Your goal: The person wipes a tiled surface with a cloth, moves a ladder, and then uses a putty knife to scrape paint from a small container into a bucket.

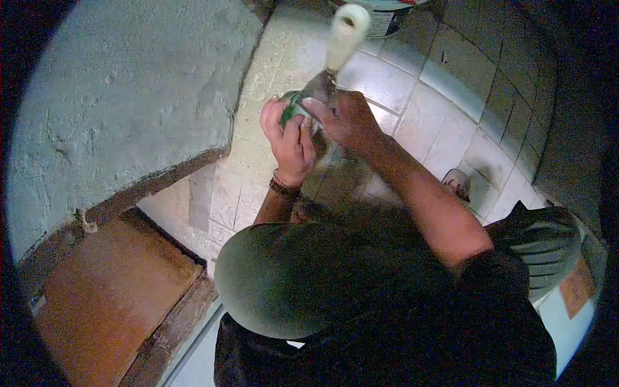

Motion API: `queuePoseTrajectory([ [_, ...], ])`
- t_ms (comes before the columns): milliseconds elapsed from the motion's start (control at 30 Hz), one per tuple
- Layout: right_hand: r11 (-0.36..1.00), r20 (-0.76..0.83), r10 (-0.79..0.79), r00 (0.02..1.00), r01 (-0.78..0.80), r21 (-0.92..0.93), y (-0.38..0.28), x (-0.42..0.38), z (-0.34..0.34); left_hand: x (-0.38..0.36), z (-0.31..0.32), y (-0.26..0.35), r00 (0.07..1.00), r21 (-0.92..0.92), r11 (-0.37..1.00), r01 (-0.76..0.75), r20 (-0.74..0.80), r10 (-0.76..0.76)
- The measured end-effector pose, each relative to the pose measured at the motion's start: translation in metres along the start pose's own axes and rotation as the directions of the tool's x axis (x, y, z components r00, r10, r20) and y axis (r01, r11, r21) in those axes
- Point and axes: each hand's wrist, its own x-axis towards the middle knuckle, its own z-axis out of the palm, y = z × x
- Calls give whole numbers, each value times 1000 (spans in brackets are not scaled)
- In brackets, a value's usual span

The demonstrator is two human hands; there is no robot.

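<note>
My left hand (290, 138) is curled around a green, rounded object (288, 113) whose kind I cannot tell, as fingers cover much of it. A putty knife (347, 37) with a pale handle points up and away, its wide metal blade overlapping the green object in this view. My right hand (351, 121) closes at the blade end of the putty knife, its thumb stretched toward my left fingers. Both hands are close together above the tiled floor (412, 122). A dark beaded bracelet (284, 187) circles my left wrist.
A rough plastered wall (142, 90) with a broken lower edge stands to the left. Beneath it lies a brown board (119, 284). A bucket (385, 22) stands at the top. My bent knees (277, 277) and a sandalled foot (458, 182) are close to my arms.
</note>
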Motion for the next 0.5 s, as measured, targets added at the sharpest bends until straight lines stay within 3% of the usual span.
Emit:
queuePoseTrajectory([
  [67,998,-27,-36,999,34,-50,-9,5,0,2,-1,0,1000,-8,1000,24,-13,-24],
  [167,989,40,51,998,-45,-139,-18,0,-6,1,0,2,999,-3,999,37,-17,-37],
  [233,993,-16,-110,994,110,-33,-8,-6,-8,4,-2,3,1000,7,1000,13,9,-13],
  [267,993,-17,-110,994,110,-33,-4,-7,-8,6,-3,4,999,17,1000,-12,38,11],
  [333,961,-10,-243,970,240,-136,2,-4,-9,8,-3,3,999,28,1000,-13,48,12],
  [500,910,47,-324,945,325,-255,6,-2,-13,13,-5,10,994,38,999,-5,107,1],
])
